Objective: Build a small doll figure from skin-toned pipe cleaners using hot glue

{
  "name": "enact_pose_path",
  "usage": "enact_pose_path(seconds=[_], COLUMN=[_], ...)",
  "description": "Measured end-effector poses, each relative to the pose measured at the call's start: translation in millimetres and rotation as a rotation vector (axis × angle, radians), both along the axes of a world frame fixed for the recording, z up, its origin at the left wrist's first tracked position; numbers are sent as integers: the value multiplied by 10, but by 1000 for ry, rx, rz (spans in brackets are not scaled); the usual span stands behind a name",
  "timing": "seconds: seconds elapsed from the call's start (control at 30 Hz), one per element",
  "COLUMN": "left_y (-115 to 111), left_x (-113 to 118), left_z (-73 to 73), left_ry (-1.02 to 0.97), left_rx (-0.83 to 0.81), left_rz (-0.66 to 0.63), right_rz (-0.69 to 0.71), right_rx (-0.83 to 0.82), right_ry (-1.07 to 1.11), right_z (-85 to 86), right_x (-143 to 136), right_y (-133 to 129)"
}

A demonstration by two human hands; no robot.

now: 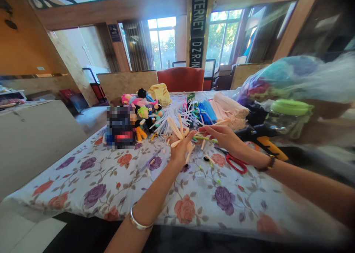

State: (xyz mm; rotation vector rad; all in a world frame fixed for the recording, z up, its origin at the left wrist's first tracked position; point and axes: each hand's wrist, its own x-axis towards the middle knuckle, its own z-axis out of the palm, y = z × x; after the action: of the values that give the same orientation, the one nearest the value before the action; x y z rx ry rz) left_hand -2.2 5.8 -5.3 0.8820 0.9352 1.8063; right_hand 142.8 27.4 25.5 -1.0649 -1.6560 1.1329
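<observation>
My left hand (181, 147) is closed around a bunch of peach pipe cleaners (177, 129), whose bent, rounded ends fan out above the fingers. To its right, my right hand (222, 134) has thumb and fingertips drawn together. Whatever lies between those fingertips is too small to make out. A green pipe cleaner (203, 138) passes just below the right fingertips. Red-handled scissors (235, 163) lie under the right wrist. Short cut-off pieces (207, 159), some black and some peach, are scattered on the cloth between the hands and the scissors.
Beyond my hands lie white pipe cleaners (166, 122), blue ones (208, 110) and a peach bundle (229, 110). Small dolls (142, 112) crowd the left. A black and yellow glue gun (270, 146) and a green-lidded jar (287, 114) stand right. A flowered tablecloth (119, 183) covers the table.
</observation>
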Motion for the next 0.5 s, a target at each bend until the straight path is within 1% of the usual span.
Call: enact_pose_path(seconds=[0.03, 0.1, 0.17, 0.27, 0.37, 0.43, 0.5], left_y=[-15, -45, -69, -76, -57, -46, -46], left_x=[8, 24, 35, 37, 31, 32, 36], left_z=[12, 40, 61, 56, 17, 0, 5], left_ry=[6, 15, 33, 76, 140, 143, 106], left_rx=[3, 9, 9, 15, 41, 66, 67], left_rz=[-9, -30, -44, -53, -53, -74, -111], right_rz=[30, 112, 188, 245, 238, 212, 180], right_rx=[-6, -58, -109, -210, -291, -290, -255], right_ry=[-50, -71, -32, 57, 148, 181, 187], right_z=[-1, -16, -44, -87, -108, -111, -105], right_x=[-3, -16, -34, -61, -80, -78, -53], right_y=[18, 50, 78, 118, 151, 168, 180])
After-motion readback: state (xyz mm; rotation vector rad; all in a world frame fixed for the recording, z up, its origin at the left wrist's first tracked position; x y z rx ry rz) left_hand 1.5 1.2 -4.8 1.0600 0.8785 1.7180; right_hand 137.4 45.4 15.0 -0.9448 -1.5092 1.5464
